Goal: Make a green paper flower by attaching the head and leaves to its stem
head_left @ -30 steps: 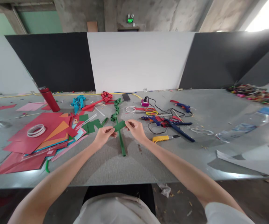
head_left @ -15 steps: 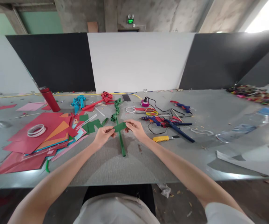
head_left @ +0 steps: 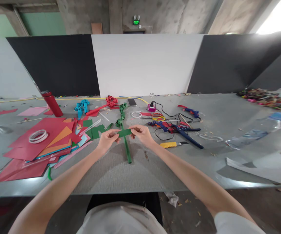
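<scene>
A small rectangle of green paper (head_left: pixel 124 133) is stretched between my two hands. My left hand (head_left: pixel 108 139) pinches its left end and my right hand (head_left: pixel 141 134) pinches the right end. Behind and below the paper, a rolled green paper stem (head_left: pixel 127 151) lies on the table, pointing toward me. Green twisted paper curls (head_left: pixel 121 117) sit at the far end of that stem. Cut pieces of green paper (head_left: pixel 94 131) lie just left of my left hand.
Stacked red paper (head_left: pixel 21 143) with a roll of tape (head_left: pixel 38 136) covers the left, near a red bottle (head_left: pixel 52 104). On the right lie a yellow utility knife (head_left: pixel 168 145), dark-blue-handled pliers (head_left: pixel 190 138), glue guns (head_left: pixel 191 112) and black cables. A phone (head_left: pixel 132 102) lies farther back.
The green paper has turned slightly to lie more level between my hands. My left hand has shifted a little; the things on the table stay where they were.
</scene>
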Demonstrator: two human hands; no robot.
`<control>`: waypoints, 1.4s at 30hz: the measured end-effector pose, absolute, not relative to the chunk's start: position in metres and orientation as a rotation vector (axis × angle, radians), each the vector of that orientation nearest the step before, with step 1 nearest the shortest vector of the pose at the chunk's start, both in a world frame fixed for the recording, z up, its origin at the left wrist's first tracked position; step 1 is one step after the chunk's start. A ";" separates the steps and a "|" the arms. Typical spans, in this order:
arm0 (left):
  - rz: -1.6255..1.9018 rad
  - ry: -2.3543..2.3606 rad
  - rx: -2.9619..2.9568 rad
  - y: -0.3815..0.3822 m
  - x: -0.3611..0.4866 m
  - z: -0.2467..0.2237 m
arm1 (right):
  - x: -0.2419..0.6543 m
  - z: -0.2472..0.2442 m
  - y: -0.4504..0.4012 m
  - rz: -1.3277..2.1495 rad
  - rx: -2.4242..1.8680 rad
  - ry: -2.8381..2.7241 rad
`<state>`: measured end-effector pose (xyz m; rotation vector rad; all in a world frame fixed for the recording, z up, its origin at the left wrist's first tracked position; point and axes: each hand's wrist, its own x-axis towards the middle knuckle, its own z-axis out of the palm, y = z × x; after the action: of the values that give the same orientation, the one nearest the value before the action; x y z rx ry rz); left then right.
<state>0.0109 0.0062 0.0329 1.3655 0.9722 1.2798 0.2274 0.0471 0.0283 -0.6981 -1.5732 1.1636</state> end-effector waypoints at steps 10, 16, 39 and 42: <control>1.284 0.841 1.180 0.006 0.009 0.037 | 0.229 0.028 0.045 1.293 -0.582 -1.501; 1.253 0.750 1.007 0.009 0.007 0.036 | 0.232 0.025 0.048 1.370 -0.542 -1.488; 1.243 1.143 1.705 0.007 0.010 0.025 | 0.224 0.026 0.046 1.212 -0.680 -1.578; 1.267 1.178 1.717 0.007 0.009 0.022 | 0.224 0.024 0.046 1.187 -0.691 -1.596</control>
<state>0.0089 0.0074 0.0223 1.7170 1.1780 1.2671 0.2244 0.0456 0.0245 -0.6908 -1.5958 1.1867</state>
